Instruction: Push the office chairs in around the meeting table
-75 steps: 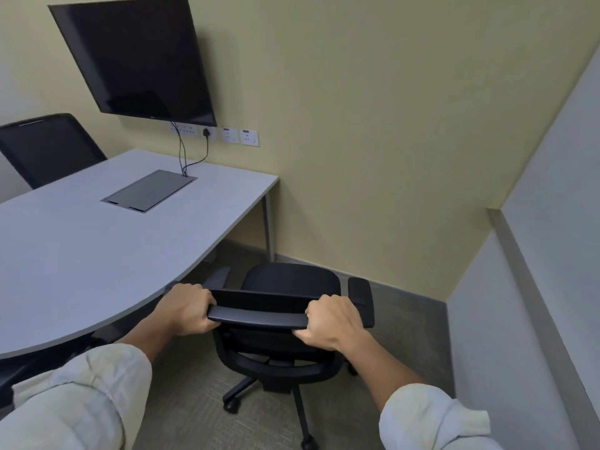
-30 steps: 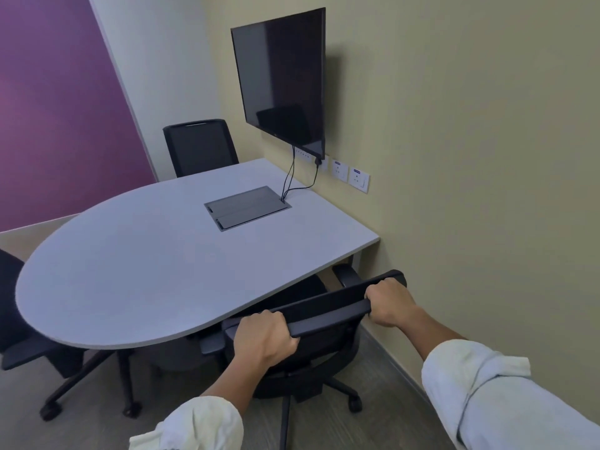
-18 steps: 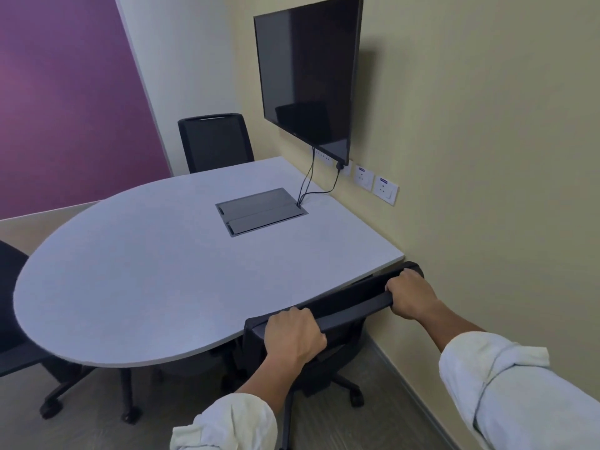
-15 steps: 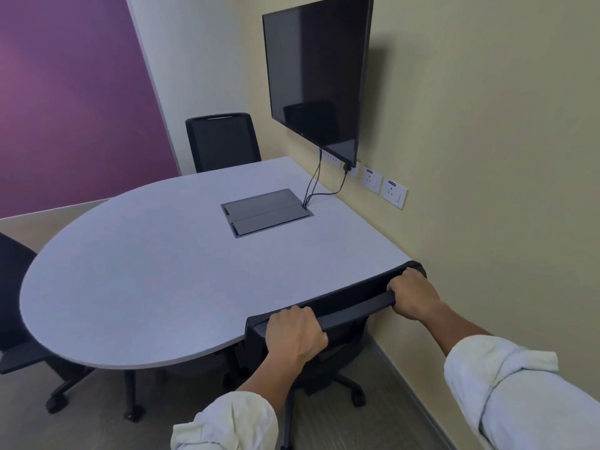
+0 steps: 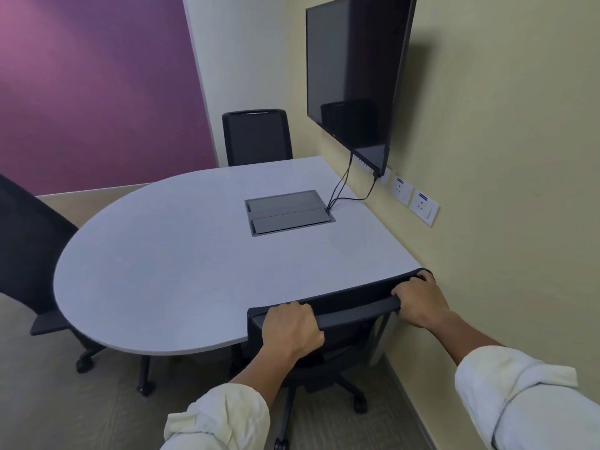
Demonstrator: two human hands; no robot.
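A black office chair [image 5: 349,311] stands at the near edge of the grey meeting table [image 5: 181,264], its backrest top touching or just over the tabletop edge and its seat hidden underneath. My left hand [image 5: 290,328] grips the left end of the backrest's top bar. My right hand [image 5: 418,303] grips the right end, close to the wall. A second black chair [image 5: 256,136] stands at the table's far side. A third black chair [image 5: 29,241] sits at the left, angled, its seat partly under the table.
A black screen [image 5: 355,76] hangs on the yellow wall at the right, with cables running down to a grey hatch [image 5: 289,212] set in the tabletop. Wall sockets [image 5: 412,201] sit just above the table. The near chair's wheeled base [image 5: 324,391] rests on grey carpet.
With both hands still gripping it, the near chair has rolled from the open floor in under the table edge. My view has swung left along the table.
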